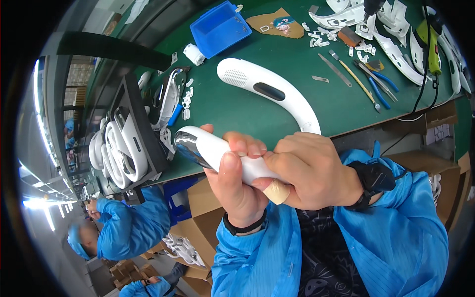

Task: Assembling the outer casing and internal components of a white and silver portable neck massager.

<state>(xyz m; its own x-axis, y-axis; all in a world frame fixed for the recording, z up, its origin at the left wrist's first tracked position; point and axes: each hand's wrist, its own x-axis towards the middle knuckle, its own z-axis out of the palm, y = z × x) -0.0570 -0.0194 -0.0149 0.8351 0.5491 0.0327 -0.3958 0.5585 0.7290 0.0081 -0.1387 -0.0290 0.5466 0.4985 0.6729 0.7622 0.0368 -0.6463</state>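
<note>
Both of my hands grip one curved white plastic band [269, 91] that arcs up over the green bench. My left hand [237, 175] wraps around its near end, whose tip [195, 146] has a glossy dark face and points left. My right hand [309, 171], with a bandage on the thumb and a black watch on the wrist, clamps the same band just to the right. The far end of the band has a perforated patch and a dark oval slot.
A black tray [143, 128] of similar white bands stands at the left. A blue bin [220, 27], pliers [378, 81], small white clips [321, 37], more white shells [396, 44] and a green power screwdriver [433, 42] lie on the green bench [247, 114]. Other people in blue coats sit lower left.
</note>
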